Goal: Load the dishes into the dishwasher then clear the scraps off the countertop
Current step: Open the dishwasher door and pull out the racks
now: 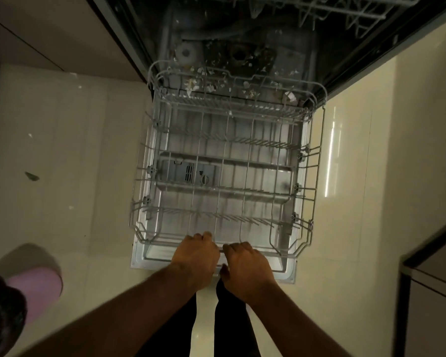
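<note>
The dishwasher (pixel 242 34) stands open, its door (pixel 139 261) lying flat below me. The empty grey wire lower rack (pixel 317 161) is pulled out over the door. My left hand (pixel 195 257) and my right hand (pixel 245 266) sit side by side, each gripping the rack's front rim with curled fingers. Food scraps (pixel 247 91) litter the tub floor and the rack's far end. The upper rack (pixel 345 11) shows at the top. No dishes are in view.
Glossy cream floor tiles (pixel 75 150) spread to the left, with a dark scrap (pixel 32 176) on them. Another person in a pink sleeve (pixel 36 284) is at the bottom left. Cabinet fronts (pixel 397 112) flank the right, and a dark counter edge (pixel 428 256) lies at lower right.
</note>
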Demonstrator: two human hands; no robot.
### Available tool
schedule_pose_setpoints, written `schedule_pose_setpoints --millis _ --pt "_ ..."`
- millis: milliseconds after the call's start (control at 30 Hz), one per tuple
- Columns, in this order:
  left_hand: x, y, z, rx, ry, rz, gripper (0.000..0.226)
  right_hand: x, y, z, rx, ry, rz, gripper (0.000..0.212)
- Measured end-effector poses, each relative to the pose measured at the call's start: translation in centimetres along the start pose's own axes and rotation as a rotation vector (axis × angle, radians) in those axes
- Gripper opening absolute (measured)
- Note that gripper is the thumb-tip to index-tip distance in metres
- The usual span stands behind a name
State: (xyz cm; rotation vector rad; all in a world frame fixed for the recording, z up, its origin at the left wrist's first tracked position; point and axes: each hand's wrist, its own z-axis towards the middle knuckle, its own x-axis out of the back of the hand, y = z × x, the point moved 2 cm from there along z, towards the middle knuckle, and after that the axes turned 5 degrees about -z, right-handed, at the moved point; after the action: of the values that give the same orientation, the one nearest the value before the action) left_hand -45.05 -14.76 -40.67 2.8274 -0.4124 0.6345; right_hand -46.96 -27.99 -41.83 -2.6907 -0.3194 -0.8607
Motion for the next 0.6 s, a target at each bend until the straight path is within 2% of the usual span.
schedule_pose_setpoints --millis 100,200,300,367,433,500,600 --pt "3.1 -2.6 -0.2 -0.002 0.096 -0.155 0.042 3.9 1.5 1.1 -0.003 0.108 -0.005 0.057" --pt "8.3 -5.6 -0.7 0.005 0.357 -0.28 0.056 10.8 4.2 2.8 -0.027 0.316 0.039 0.06" --pt "16.2 -8.6 -1.1 -0.008 0.769 -0.279 0.076 20.0 6.5 4.6 -0.066 0.739 0.065 0.065" --pt "22.2 -10.2 -1.6 -0.036 1.053 -0.2 0.084 26.4 7.4 5.3 -0.098 1.012 0.021 0.07" --pt "28.2 -11.7 -2.0 -0.024 1.224 -0.134 0.09 32.4 8.1 5.9 -0.152 1.198 -0.079 0.077" --pt "33.3 -13.6 -1.8 0.028 1.293 -0.132 0.093 36.9 8.5 6.7 -0.212 1.221 -0.151 0.085" --pt "36.9 -16.4 -0.3 0.144 1.197 -0.057 0.089 39.5 9.3 8.5 -0.287 0.991 -0.233 0.086"
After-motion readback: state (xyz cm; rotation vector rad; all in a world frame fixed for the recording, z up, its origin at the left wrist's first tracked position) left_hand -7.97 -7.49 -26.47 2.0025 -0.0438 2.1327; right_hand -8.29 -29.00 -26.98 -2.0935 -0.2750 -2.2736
